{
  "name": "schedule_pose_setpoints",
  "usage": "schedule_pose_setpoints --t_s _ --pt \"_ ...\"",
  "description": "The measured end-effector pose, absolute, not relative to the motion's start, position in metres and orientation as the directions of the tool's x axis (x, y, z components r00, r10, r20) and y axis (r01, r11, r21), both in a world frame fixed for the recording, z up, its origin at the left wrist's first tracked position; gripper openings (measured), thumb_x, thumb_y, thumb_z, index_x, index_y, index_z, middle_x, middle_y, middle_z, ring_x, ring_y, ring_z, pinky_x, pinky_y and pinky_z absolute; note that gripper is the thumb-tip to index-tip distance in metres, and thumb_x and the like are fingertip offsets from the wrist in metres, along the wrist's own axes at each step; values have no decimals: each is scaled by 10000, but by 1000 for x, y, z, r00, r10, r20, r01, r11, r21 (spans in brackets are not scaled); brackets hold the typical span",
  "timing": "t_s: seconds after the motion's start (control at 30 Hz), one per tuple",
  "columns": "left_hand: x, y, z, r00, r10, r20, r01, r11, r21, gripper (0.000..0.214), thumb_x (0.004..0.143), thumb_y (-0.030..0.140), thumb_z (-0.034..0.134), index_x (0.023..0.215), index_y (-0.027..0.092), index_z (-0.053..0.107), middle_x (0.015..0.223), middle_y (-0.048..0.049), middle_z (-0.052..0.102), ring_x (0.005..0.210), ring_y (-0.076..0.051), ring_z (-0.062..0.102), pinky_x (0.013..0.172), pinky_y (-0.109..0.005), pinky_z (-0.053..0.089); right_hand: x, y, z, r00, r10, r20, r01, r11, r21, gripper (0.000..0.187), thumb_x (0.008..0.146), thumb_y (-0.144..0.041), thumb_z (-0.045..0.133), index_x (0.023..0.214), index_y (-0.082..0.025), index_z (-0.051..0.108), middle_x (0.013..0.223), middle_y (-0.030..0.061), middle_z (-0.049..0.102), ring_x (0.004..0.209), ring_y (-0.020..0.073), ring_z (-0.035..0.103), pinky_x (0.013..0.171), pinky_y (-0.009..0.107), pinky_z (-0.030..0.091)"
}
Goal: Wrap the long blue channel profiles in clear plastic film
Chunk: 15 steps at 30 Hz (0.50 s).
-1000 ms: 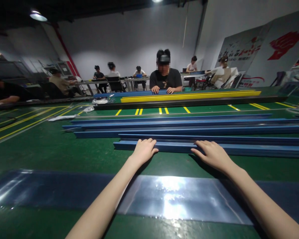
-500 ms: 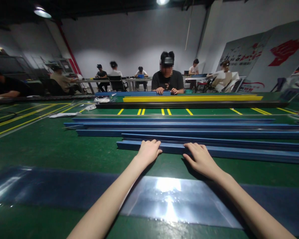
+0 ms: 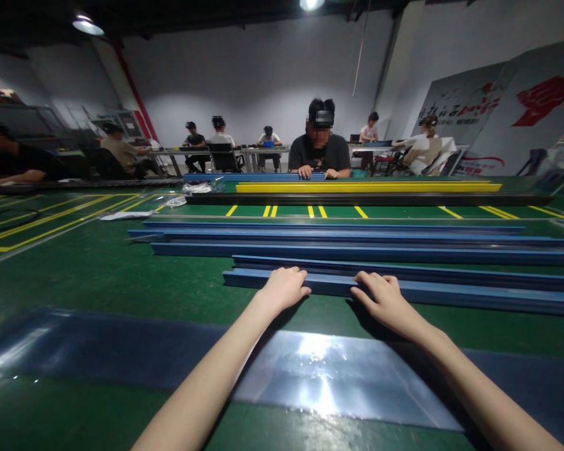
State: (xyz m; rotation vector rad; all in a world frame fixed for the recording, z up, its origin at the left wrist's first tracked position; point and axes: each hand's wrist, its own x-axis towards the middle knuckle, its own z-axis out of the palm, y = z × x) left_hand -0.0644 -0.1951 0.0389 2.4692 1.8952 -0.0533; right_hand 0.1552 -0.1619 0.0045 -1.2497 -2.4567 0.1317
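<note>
A long blue channel strip (image 3: 331, 284) lies on the green table, running off to the right edge. My left hand (image 3: 286, 289) lies over it near its left end, fingers curled over the top and thumb on the near side. Farther right, my right hand (image 3: 380, 294) grips the same channel strip, its fingers bent over the top edge and the thumb toward me. The undersides of the fingers are hidden. Between my forearms and beyond them lies a flat, shiny, dark film-like sheet (image 3: 329, 376).
Behind the held piece lie several more blue strips (image 3: 263, 249). Farther back are a black strip (image 3: 357, 199) and a yellow strip (image 3: 366, 187). Crumpled clear plastic (image 3: 202, 186) sits at their left. A co-worker (image 3: 319, 153) sits across the table with both hands on a blue strip.
The blue channel strip has come slightly toward me with both hands on it, widening the gap to the strips behind. The view has shifted a little. The co-worker's hands have moved slightly.
</note>
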Motion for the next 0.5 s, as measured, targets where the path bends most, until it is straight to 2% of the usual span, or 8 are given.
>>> schedule_pose_setpoints --t_s 0.27,0.5 --pt "-86 -189 45 300 944 -141 950 -282 130 332 765 360 526 1037 175 566 1090 -90 604 993 -211 563 785 -264 433 153 -162 10 -586 776 232 770 623 -139 246 858 -360 353 957 -186 497 987 90 617 897 219 548 753 340 355" --pt "-106 -188 59 177 958 -224 983 -162 85 163 703 314 581 823 214 630 834 -29 668 757 -162 608 586 -213 408 136 -163 18 -625 763 166 774 633 5 248 862 -343 360 922 -190 545 965 86 621 888 214 555 727 316 372"
